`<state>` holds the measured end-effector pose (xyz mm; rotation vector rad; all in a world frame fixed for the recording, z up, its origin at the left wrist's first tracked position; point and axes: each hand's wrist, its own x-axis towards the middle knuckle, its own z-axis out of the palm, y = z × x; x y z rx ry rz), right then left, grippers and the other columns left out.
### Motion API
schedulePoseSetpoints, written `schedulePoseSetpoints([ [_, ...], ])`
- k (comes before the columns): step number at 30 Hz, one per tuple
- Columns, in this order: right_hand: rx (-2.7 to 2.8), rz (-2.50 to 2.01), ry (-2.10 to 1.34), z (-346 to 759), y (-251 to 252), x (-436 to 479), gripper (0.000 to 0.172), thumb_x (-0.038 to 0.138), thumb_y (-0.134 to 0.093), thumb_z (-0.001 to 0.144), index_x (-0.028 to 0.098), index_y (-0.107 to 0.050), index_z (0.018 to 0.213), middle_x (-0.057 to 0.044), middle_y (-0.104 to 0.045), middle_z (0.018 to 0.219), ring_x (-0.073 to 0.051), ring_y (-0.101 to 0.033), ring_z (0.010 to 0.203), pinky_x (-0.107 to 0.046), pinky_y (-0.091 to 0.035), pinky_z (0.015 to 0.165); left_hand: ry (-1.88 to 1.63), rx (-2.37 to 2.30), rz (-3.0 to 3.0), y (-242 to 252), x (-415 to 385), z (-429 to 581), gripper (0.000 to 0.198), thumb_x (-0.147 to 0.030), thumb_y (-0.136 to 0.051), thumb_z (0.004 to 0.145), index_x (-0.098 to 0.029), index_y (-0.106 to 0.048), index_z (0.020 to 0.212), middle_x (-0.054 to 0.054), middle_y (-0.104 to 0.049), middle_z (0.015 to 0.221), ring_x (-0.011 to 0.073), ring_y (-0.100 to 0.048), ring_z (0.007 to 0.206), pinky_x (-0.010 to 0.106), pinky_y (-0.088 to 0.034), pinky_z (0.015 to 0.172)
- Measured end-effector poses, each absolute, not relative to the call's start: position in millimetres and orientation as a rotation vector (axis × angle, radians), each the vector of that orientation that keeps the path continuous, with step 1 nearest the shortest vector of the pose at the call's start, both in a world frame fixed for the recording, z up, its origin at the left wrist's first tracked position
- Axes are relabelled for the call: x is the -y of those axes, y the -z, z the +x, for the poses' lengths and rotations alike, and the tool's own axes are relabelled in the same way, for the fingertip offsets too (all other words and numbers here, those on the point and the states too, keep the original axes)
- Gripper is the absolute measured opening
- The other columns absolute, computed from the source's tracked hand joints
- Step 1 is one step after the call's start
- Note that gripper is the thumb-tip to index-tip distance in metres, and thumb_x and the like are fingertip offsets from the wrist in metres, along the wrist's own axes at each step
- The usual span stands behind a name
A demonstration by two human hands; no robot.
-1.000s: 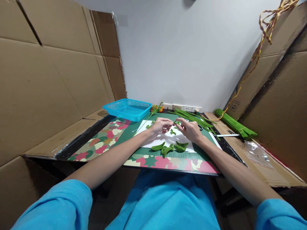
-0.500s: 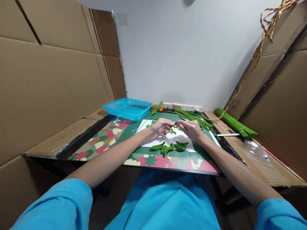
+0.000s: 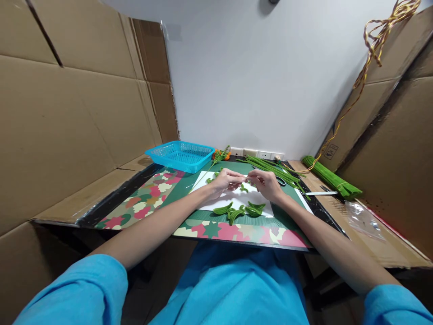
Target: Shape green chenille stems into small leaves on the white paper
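My left hand (image 3: 230, 183) and my right hand (image 3: 266, 183) meet above a white sheet (image 3: 216, 205), thumbs and fingers pinched together. A small piece of green pipe cleaner is between the fingertips, mostly hidden by them. Below the hands, a small green leaf sprig (image 3: 243, 188) lies on the sheet. Nearer the front edge are several larger leaf shapes of bent green pipe cleaner (image 3: 236, 215). More small green pieces (image 3: 209, 180) lie beside my left hand. Scissors (image 3: 280, 181) show one handle loop just beyond my right hand.
A blue plastic basket (image 3: 182, 155) stands at the back left, beside orange flowers (image 3: 221, 155) on green stems. Loose green pipe cleaners (image 3: 270, 167) lie at the back right. Farther right are a thick green bundle (image 3: 333, 178), a white strip (image 3: 320, 193) and a clear bag (image 3: 363, 221). Cardboard walls flank the table.
My right hand has turned and its fingers have curled more at the pinch. My left fingers have straightened slightly. The view has tilted up a little; the things on the table have stayed put.
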<state>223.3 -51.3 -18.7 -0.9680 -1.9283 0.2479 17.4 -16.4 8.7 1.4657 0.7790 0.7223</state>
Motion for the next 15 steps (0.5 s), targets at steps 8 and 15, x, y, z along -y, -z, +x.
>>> schedulePoseSetpoints([
  [8,1.620,-0.815,-0.939,213.1,8.2,55.2,0.045,0.061,-0.071,0.086,0.017,-0.063,0.083,0.000,-0.059,0.062,-0.014,-0.059,0.050,-0.025,-0.048,0.044,-1.064,-0.793,2.272,-16.8,28.1,12.3,0.026,-0.042,-0.068,0.083,-0.019,-0.080,0.084,0.008,-0.069,0.080,0.0101,-0.048,0.065,0.022,-0.033,0.061],
  [15,1.476,-0.699,-1.204,202.4,7.5,54.7,0.041,0.056,-0.076,0.083,0.017,-0.062,0.081,0.001,-0.061,0.065,-0.014,-0.060,0.050,-0.026,-0.053,0.047,-0.999,-0.793,2.544,-26.1,24.8,-6.7,0.026,-0.041,-0.066,0.087,-0.027,-0.080,0.103,0.009,-0.073,0.090,0.0103,-0.049,0.067,0.022,-0.032,0.063],
])
